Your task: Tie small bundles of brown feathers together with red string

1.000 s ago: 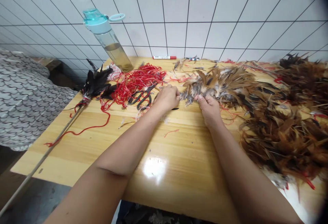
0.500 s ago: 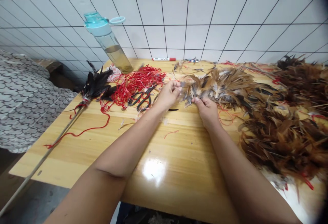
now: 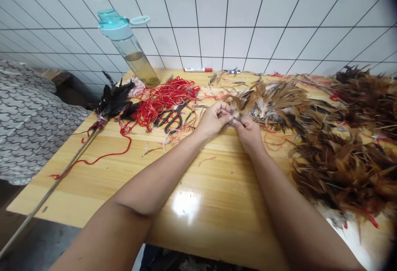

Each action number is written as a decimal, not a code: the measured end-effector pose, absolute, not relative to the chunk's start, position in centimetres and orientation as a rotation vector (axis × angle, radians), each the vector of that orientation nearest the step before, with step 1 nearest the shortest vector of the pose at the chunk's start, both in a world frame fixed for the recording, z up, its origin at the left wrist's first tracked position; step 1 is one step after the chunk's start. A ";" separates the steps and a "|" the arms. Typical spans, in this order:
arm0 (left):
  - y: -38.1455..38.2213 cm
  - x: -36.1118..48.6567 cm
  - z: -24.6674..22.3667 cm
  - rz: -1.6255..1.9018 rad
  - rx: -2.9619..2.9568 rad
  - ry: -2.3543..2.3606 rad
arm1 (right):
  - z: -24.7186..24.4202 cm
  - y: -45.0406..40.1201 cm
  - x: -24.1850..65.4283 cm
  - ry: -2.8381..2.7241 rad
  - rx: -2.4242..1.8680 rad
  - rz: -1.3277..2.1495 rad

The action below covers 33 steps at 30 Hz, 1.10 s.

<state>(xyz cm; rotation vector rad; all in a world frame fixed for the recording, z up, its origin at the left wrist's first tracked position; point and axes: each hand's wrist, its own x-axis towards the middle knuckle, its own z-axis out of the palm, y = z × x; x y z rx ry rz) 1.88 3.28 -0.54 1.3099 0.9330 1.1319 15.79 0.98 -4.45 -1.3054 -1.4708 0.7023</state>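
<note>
My left hand [image 3: 215,118] is closed in a pinch at the left end of a row of light brown feathers [image 3: 276,101]. Close against its fingertips, my right hand [image 3: 249,132] pinches the fluffy grey lower ends of the same feathers. The fingers partly cover what is between them, and any thread there is too small to make out. Left of my hands lie a tangle of red string [image 3: 169,97] and black-handled scissors [image 3: 170,118], partly under the string.
A stick with black feathers [image 3: 113,101] tied on juts past the table's left edge. Behind it stands a water bottle [image 3: 136,58]. Dark brown feather piles [image 3: 344,167] cover the right side. A red marker [image 3: 197,70] lies by the tiled wall, and patterned cloth [image 3: 37,126] hangs at left.
My left hand has moved right and now meets my right hand at the feather ends. The right hand has barely shifted. The view has tilted slightly.
</note>
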 end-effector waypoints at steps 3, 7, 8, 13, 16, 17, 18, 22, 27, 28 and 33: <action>3.2 1.9 -0.6 1.110 1.256 0.877 | -4.6 1.0 15.9 -1.483 -1.271 0.735; 3.3 1.5 -0.8 1.002 1.136 0.808 | -4.7 1.0 16.1 -1.525 -1.211 0.768; 3.3 1.3 -0.8 0.960 1.125 0.805 | -4.6 1.0 16.1 -1.538 -1.203 0.768; 3.3 0.9 -0.7 0.861 1.221 0.796 | -4.4 1.1 16.2 -1.632 -1.174 0.772; 3.3 0.8 -0.4 0.850 1.272 0.770 | -4.6 1.2 16.2 -1.664 -1.180 0.783; 3.3 0.8 -0.4 0.846 1.282 0.758 | -4.6 1.2 16.2 -1.674 -1.185 0.783; 3.3 0.7 -0.3 0.842 1.293 0.745 | -4.6 1.2 16.1 -1.686 -1.193 0.776; 3.4 0.6 -0.4 0.843 1.373 0.744 | -4.4 0.9 16.0 -1.714 -1.236 0.699; 3.8 0.7 -1.1 0.981 1.366 0.835 | -3.8 0.6 15.9 -1.542 -1.282 0.726; 3.9 0.7 -1.2 1.005 1.363 0.850 | -3.7 0.6 15.9 -1.468 -1.278 0.750; 4.0 0.6 -1.6 0.942 1.533 0.942 | -3.9 0.8 16.1 -1.182 -1.266 0.811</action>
